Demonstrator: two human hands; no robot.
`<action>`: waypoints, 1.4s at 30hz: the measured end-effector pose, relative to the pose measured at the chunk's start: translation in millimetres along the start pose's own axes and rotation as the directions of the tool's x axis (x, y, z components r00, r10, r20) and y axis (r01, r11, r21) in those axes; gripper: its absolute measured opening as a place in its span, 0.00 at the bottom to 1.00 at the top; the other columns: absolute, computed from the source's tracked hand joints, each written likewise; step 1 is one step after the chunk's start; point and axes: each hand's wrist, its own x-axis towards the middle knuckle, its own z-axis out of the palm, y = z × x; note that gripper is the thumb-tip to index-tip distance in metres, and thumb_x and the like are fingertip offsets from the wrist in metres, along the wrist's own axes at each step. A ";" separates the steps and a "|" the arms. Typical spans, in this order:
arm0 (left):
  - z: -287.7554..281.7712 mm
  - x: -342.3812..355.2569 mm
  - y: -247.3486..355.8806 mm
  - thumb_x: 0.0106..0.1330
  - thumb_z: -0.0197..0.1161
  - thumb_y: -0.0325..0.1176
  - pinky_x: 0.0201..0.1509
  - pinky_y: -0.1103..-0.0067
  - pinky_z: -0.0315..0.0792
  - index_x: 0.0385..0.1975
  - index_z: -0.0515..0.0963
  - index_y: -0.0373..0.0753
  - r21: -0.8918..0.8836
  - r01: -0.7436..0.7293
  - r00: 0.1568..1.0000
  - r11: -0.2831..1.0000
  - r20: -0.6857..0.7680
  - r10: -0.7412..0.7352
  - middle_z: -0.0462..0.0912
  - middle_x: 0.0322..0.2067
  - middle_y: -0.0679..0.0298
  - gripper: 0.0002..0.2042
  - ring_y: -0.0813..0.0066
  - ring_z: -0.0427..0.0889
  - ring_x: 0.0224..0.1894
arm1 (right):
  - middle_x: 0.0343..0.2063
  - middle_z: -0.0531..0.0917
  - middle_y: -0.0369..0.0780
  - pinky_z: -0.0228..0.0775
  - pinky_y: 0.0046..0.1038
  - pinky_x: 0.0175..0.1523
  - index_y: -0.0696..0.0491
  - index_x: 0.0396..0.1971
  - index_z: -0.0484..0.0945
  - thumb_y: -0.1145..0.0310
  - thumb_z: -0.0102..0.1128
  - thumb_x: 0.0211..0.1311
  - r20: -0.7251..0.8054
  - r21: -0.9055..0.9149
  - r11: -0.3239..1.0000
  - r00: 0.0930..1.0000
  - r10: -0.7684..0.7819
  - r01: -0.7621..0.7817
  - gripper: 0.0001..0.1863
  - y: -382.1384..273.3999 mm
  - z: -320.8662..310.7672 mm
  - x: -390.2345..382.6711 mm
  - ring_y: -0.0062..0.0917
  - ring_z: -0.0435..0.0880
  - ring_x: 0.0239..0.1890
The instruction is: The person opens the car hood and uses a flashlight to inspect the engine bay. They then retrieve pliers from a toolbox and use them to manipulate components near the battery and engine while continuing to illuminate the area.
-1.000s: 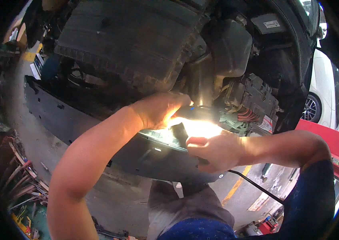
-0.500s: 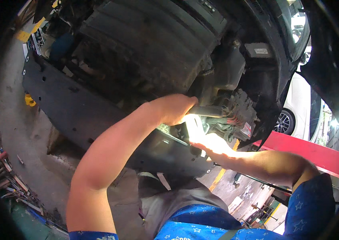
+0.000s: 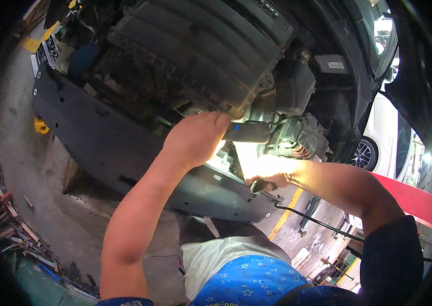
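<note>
Inside a car's engine bay, my left hand [image 3: 195, 136] is wrapped round a black handheld work light [image 3: 250, 132] with small blue indicator lamps. Its beam falls on my right hand [image 3: 273, 168], which is over the front edge of the bay and partly washed out by glare. The right fingers are closed round a small dark, shiny piece [image 3: 262, 186]; most of it is hidden, so its kind is unclear. Beside the light sits a grey electrical box [image 3: 297, 136] with reddish wires. A long black panel [image 3: 109, 137] runs along the front of the bay.
A big ribbed black cover [image 3: 200, 51] fills the bay's middle, with a dark plastic reservoir [image 3: 296, 86] to its right. A thin black rod [image 3: 323, 224] slants off at right, near a red beam [image 3: 415, 199]. A white car [image 3: 384, 127] stands beyond. Scrap parts [image 3: 19, 224] lie at left.
My left hand has shifted left and turned, so the work light's blue lamps now show. My right hand is slightly higher, and the dark piece in it is more visible. The bay looks brighter.
</note>
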 end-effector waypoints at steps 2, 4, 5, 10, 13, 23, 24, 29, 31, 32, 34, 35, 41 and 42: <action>-0.3 3.5 2.5 0.65 0.66 0.31 0.52 0.63 0.77 0.49 0.76 0.41 0.010 0.016 0.998 1.000 0.061 -0.017 0.85 0.44 0.59 0.14 0.53 0.83 0.49 | 0.29 0.82 0.34 0.61 0.26 0.22 0.49 0.35 0.82 0.63 0.70 0.64 0.015 0.033 0.995 0.996 -0.093 0.093 0.07 -6.9 1.3 0.6 0.20 0.74 0.23; -0.6 3.4 3.2 0.65 0.66 0.32 0.52 0.63 0.78 0.49 0.75 0.41 0.008 0.013 0.999 1.000 0.052 -0.013 0.85 0.44 0.60 0.14 0.53 0.83 0.49 | 0.27 0.80 0.32 0.58 0.23 0.20 0.46 0.36 0.81 0.65 0.69 0.62 0.033 -0.023 0.994 0.994 -0.104 0.104 0.06 -14.2 0.0 6.5 0.17 0.70 0.20; 0.0 1.6 2.9 0.65 0.66 0.32 0.51 0.63 0.78 0.48 0.75 0.41 0.001 0.001 1.000 1.000 0.012 -0.001 0.85 0.44 0.60 0.13 0.54 0.83 0.49 | 0.27 0.80 0.32 0.57 0.23 0.20 0.46 0.35 0.80 0.65 0.69 0.61 0.032 -0.026 0.996 0.996 -0.081 0.082 0.06 -20.7 0.7 3.3 0.17 0.70 0.20; 5.5 -2.2 -0.7 0.64 0.63 0.30 0.48 0.63 0.79 0.45 0.76 0.40 0.030 -0.043 0.993 0.999 -0.108 0.046 0.84 0.39 0.60 0.11 0.55 0.84 0.45 | 0.25 0.79 0.31 0.58 0.22 0.21 0.45 0.32 0.81 0.67 0.68 0.57 0.019 -0.087 0.993 0.997 -0.079 0.080 0.05 -37.5 0.5 4.4 0.15 0.71 0.24; 3.8 -1.5 -0.9 0.64 0.66 0.31 0.53 0.64 0.78 0.52 0.76 0.40 0.045 0.001 1.000 0.999 -0.017 0.000 0.85 0.44 0.59 0.16 0.54 0.84 0.50 | 0.30 0.83 0.33 0.63 0.24 0.21 0.45 0.37 0.83 0.65 0.68 0.58 0.029 -0.126 0.980 0.988 -0.152 0.155 0.08 -28.2 -4.8 21.3 0.18 0.77 0.27; 6.1 3.0 5.0 0.63 0.66 0.32 0.50 0.61 0.78 0.47 0.75 0.39 0.067 0.001 0.994 0.998 -0.110 0.007 0.84 0.40 0.56 0.14 0.52 0.84 0.47 | 0.37 0.85 0.36 0.76 0.30 0.47 0.50 0.40 0.85 0.57 0.75 0.57 -0.130 -0.082 0.984 0.978 -0.165 0.155 0.16 15.8 -10.7 93.9 0.26 0.83 0.40; 5.0 -0.1 3.9 0.63 0.65 0.32 0.47 0.60 0.78 0.43 0.75 0.38 0.068 -0.015 0.987 0.998 -0.161 0.026 0.83 0.36 0.57 0.11 0.51 0.84 0.44 | 0.42 0.84 0.36 0.75 0.31 0.49 0.50 0.42 0.85 0.56 0.74 0.57 -0.199 -0.177 0.980 0.971 -0.131 0.096 0.17 0.8 0.9 81.5 0.27 0.82 0.44; 3.2 -1.1 7.0 0.64 0.64 0.32 0.47 0.61 0.78 0.46 0.75 0.39 0.054 0.030 0.989 0.998 -0.149 -0.022 0.84 0.38 0.57 0.13 0.51 0.84 0.44 | 0.50 0.82 0.39 0.73 0.34 0.54 0.51 0.44 0.83 0.54 0.71 0.61 -0.228 -0.375 0.926 0.972 -0.057 -0.033 0.18 -30.3 20.1 50.8 0.31 0.80 0.50; 8.8 3.1 8.4 0.64 0.65 0.32 0.50 0.61 0.78 0.50 0.75 0.39 0.056 0.030 0.989 0.998 -0.148 -0.021 0.84 0.41 0.57 0.15 0.51 0.84 0.46 | 0.49 0.82 0.41 0.73 0.35 0.55 0.53 0.45 0.81 0.53 0.69 0.62 0.279 -0.681 0.311 0.628 -0.727 0.663 0.20 -1.0 -21.9 71.1 0.32 0.80 0.50; 10.8 -0.1 5.2 0.63 0.67 0.32 0.51 0.62 0.78 0.52 0.75 0.38 0.070 0.035 0.990 0.997 -0.141 -0.025 0.84 0.43 0.57 0.18 0.51 0.83 0.48 | 0.48 0.82 0.41 0.73 0.35 0.55 0.53 0.45 0.81 0.53 0.69 0.62 0.353 -0.674 0.221 0.570 -0.742 0.705 0.20 -4.8 -21.8 76.9 0.33 0.80 0.50; 14.1 -4.4 1.1 0.63 0.68 0.32 0.53 0.62 0.78 0.54 0.75 0.39 0.082 0.029 0.989 0.996 -0.150 -0.016 0.84 0.45 0.57 0.20 0.51 0.83 0.50 | 0.47 0.82 0.42 0.74 0.35 0.54 0.53 0.45 0.81 0.54 0.68 0.63 0.151 -0.669 0.534 0.798 -0.583 0.517 0.19 -23.9 -8.1 94.0 0.33 0.81 0.49; 13.7 -5.6 -0.8 0.63 0.68 0.31 0.54 0.62 0.78 0.54 0.75 0.39 0.083 0.017 0.986 0.996 -0.169 -0.002 0.84 0.45 0.57 0.20 0.51 0.83 0.50 | 0.47 0.82 0.42 0.74 0.35 0.54 0.53 0.45 0.81 0.54 0.68 0.63 0.069 -0.654 0.620 0.850 -0.522 0.434 0.19 -34.3 -0.8 99.5 0.33 0.81 0.49; 5.5 -4.9 1.2 0.64 0.61 0.29 0.47 0.62 0.80 0.48 0.76 0.38 0.085 0.000 0.979 0.996 -0.205 0.018 0.84 0.39 0.57 0.13 0.53 0.85 0.45 | 0.45 0.83 0.42 0.74 0.36 0.53 0.53 0.45 0.82 0.55 0.66 0.63 -0.017 -0.615 0.686 0.863 -0.504 0.389 0.18 -41.3 16.8 109.6 0.34 0.82 0.47; 4.1 -5.6 1.5 0.64 0.61 0.29 0.47 0.62 0.80 0.48 0.76 0.39 0.080 0.013 0.982 0.997 -0.188 0.002 0.84 0.39 0.57 0.13 0.53 0.85 0.45 | 0.44 0.83 0.42 0.75 0.36 0.53 0.53 0.45 0.82 0.55 0.66 0.63 -0.023 -0.615 0.683 0.856 -0.516 0.395 0.18 -45.8 21.4 111.5 0.35 0.82 0.47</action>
